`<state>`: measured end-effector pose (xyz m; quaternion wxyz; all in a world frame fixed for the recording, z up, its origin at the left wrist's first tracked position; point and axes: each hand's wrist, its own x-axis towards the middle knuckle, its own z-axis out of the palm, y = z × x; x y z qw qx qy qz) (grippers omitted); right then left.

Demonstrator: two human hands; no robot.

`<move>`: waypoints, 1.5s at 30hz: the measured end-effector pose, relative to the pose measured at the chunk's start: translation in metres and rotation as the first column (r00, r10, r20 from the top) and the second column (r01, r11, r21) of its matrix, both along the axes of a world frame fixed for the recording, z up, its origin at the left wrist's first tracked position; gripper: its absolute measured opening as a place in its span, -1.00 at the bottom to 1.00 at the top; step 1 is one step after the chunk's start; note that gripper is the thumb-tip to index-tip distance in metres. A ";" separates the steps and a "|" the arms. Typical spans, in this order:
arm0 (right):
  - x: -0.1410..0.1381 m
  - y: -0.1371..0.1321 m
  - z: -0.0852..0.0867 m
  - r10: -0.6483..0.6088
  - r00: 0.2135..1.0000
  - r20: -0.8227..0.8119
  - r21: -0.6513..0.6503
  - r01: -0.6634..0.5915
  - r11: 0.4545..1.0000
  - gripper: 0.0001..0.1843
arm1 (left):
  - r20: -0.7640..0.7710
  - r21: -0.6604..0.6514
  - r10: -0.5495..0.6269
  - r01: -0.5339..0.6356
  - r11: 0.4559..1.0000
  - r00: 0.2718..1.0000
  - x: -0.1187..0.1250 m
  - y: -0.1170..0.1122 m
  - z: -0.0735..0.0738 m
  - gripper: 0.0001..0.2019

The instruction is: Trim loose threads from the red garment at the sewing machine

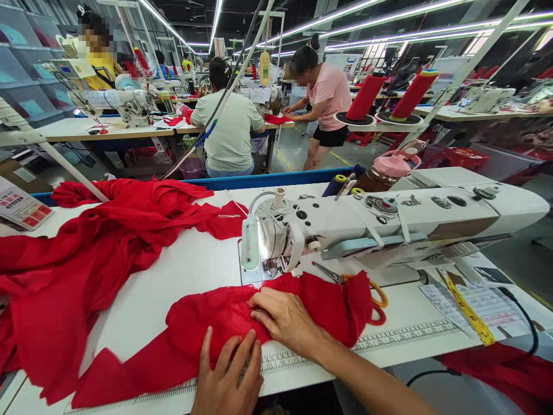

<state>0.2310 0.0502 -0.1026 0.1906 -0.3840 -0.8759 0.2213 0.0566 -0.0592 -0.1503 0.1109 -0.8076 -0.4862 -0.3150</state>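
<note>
A piece of red fabric [207, 323] lies bunched across the front of the sewing table, its upper edge near the sewing machine's needle area [272, 268]. My left hand [231, 372] rests at the fabric's lower edge with its fingers spread. Above and to the right, my right hand [287, 320] bends its fingers together on the fabric, close in front of the presser foot; the fingertips are partly hidden. Scissors with orange and red handles [378, 300] lie partly beneath the fabric's right end.
A large heap of red fabric [86, 259] covers the table's left side. The white sewing machine [389, 213] spans the right. A yellow tape measure [470, 317] crosses papers. Red thread cones [367, 97] stand behind. Several people work at the tables beyond.
</note>
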 end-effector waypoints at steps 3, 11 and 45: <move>0.007 -0.005 0.006 0.015 1.000 -0.014 0.012 -0.015 1.000 -0.79 | 0.003 -0.009 -0.001 0.001 1.000 1.000 -0.001 0.000 0.001 -0.72; 0.018 -0.030 0.003 0.093 0.973 0.211 0.231 -0.143 0.962 -0.64 | 0.008 -0.003 -0.002 0.002 1.000 1.000 0.000 0.001 0.002 -0.72; 0.045 -0.030 -0.003 -0.056 0.993 0.103 0.107 0.045 0.993 -0.70 | -0.099 -0.156 -0.199 0.182 0.971 0.975 -0.031 0.026 -0.002 -0.55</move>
